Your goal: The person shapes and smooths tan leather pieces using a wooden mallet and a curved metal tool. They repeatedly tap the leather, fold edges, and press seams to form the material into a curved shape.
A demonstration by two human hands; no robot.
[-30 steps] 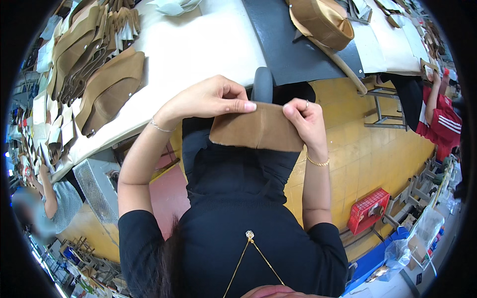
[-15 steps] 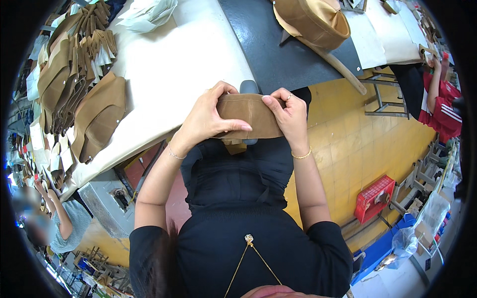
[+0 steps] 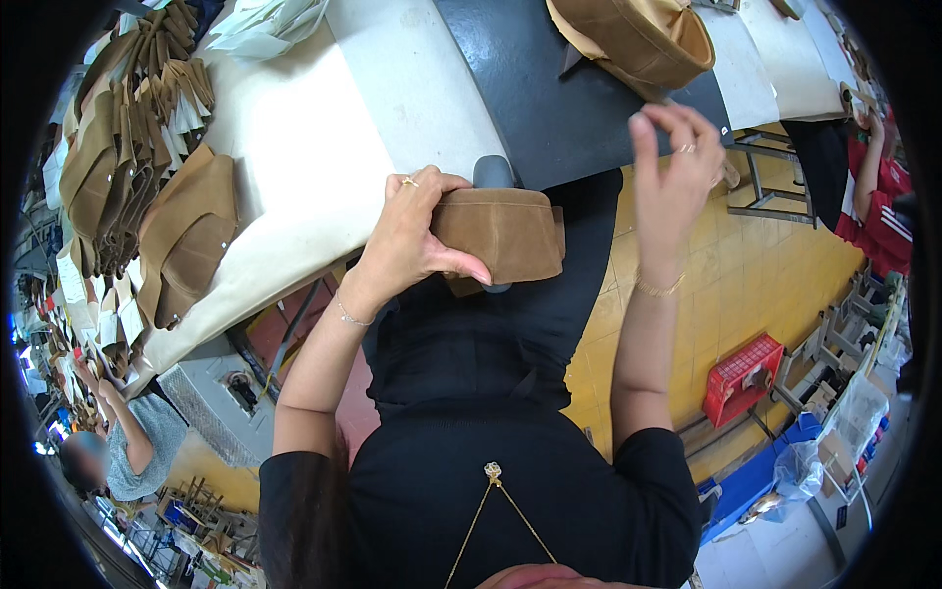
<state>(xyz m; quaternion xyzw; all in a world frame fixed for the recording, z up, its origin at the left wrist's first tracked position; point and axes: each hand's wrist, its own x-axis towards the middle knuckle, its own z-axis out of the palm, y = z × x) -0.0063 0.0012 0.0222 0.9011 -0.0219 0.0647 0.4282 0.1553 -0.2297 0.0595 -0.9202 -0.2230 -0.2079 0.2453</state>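
My left hand [image 3: 407, 231] pinches a brown suede leather piece [image 3: 505, 236] at its left end, thumb on top and fingers around the far edge. The piece lies curved over a grey rounded form [image 3: 494, 172], whose ends show beyond and below it. My right hand [image 3: 679, 157] is off the piece, up at the right by the dark board's edge. Its fingers are apart and slightly curled, with nothing seen in them. Beneath it, mostly hidden, lies a wooden handle [image 3: 731, 175]. Just beyond sits a larger curved brown leather piece [image 3: 638, 44].
A dark board [image 3: 549, 108] covers part of the pale worktable [image 3: 363, 128]. Stacked brown leather pieces [image 3: 103, 187] and one separate piece [image 3: 191, 240] lie at the left. A red crate [image 3: 744, 378] stands on the yellow floor. Other people are at both sides.
My right hand has let go of the suede piece and moved up and right, over the wooden handle. The left hand keeps its hold; the piece's right end now bends down.
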